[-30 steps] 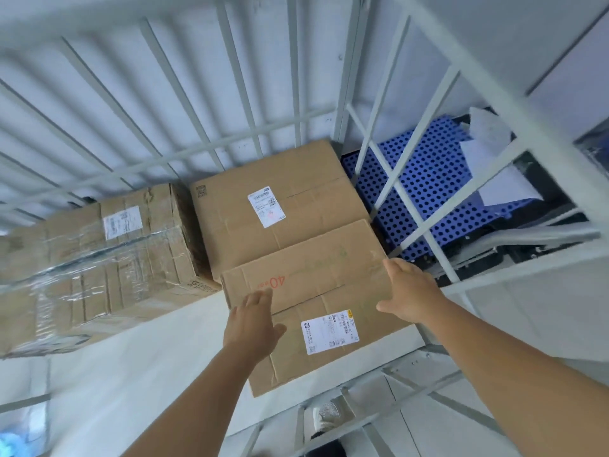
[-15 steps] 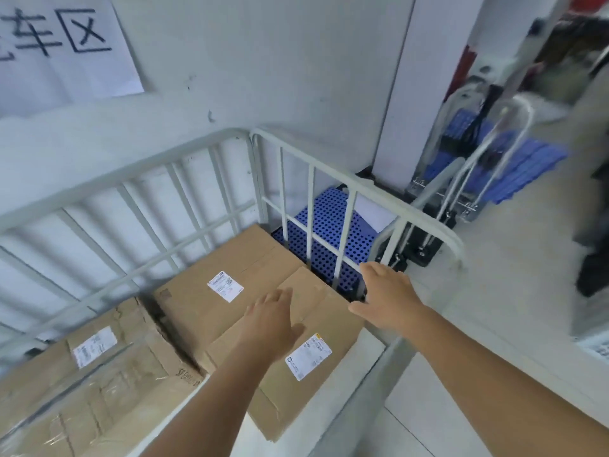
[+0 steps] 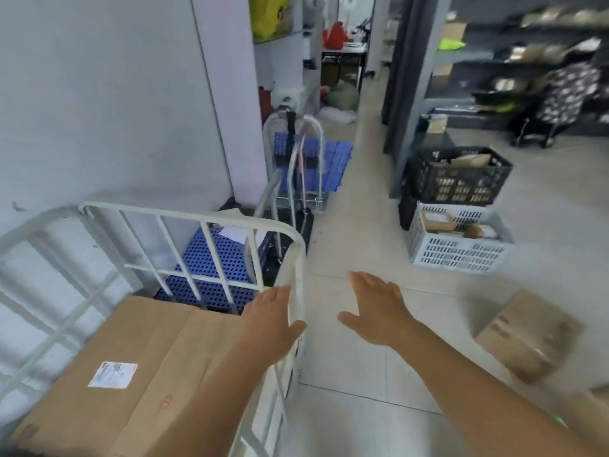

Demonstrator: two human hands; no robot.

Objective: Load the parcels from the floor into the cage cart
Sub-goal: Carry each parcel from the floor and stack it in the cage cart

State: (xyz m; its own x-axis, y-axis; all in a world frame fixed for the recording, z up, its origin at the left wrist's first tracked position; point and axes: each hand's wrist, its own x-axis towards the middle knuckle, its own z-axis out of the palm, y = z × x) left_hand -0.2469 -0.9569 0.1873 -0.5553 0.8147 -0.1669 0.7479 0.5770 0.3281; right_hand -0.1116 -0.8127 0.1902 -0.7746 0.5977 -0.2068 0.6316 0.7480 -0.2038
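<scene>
Stacked inside the cage cart (image 3: 211,222) at the lower left, two cardboard parcels are seen: a big parcel (image 3: 108,354) with a white label, and a second parcel (image 3: 184,364) overlapping its right side. Both hands are held out flat with fingers spread, nothing gripped. The left hand (image 3: 270,324) is seen right at the cart's white corner rail, the right hand (image 3: 375,311) out over the tiled floor (image 3: 356,225). One more parcel (image 3: 524,341) is left on the floor off to the right, kinda blurry. A white crate (image 3: 458,245) and a black crate (image 3: 461,176) are parked further back, plus a folded hand truck (image 3: 296,166) by the wall.
</scene>
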